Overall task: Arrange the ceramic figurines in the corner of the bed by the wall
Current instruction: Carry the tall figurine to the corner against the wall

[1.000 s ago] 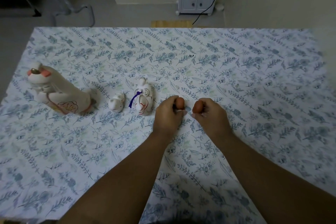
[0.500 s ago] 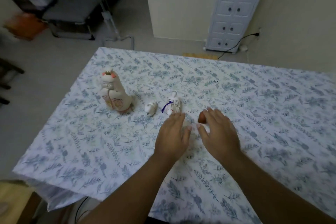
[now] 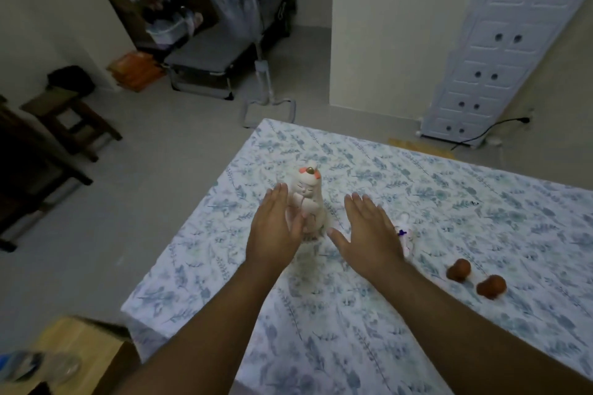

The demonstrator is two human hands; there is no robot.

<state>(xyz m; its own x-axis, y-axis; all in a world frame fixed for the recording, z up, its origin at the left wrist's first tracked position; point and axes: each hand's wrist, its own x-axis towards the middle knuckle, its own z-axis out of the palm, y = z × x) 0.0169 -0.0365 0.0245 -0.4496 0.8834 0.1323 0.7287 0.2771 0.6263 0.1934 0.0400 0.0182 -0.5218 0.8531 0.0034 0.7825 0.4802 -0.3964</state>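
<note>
A tall white ceramic figurine (image 3: 308, 196) with pink ears stands upright on the floral bed sheet (image 3: 449, 202). My left hand (image 3: 276, 231) is open, its fingers and thumb against the figurine's left side. My right hand (image 3: 365, 231) is open with spread fingers, just right of the figurine and apart from it. A small white figurine with a blue ribbon (image 3: 405, 234) peeks out behind my right hand. Two small brown figurines (image 3: 459, 269) (image 3: 491, 286) lie on the sheet to the right. The smallest white figurine is hidden.
The bed's left edge and near corner (image 3: 134, 308) drop to a grey floor. A standing fan (image 3: 231, 0) and a folding cot (image 3: 208, 64) stand beyond. A white drawer cabinet (image 3: 500, 54) is at the back right. A wooden surface (image 3: 80, 349) sits at the lower left.
Both hands let go of the brown figurines, which now lie on the sheet, and moved left to either side of the tall figurine. The view swung left and up.
</note>
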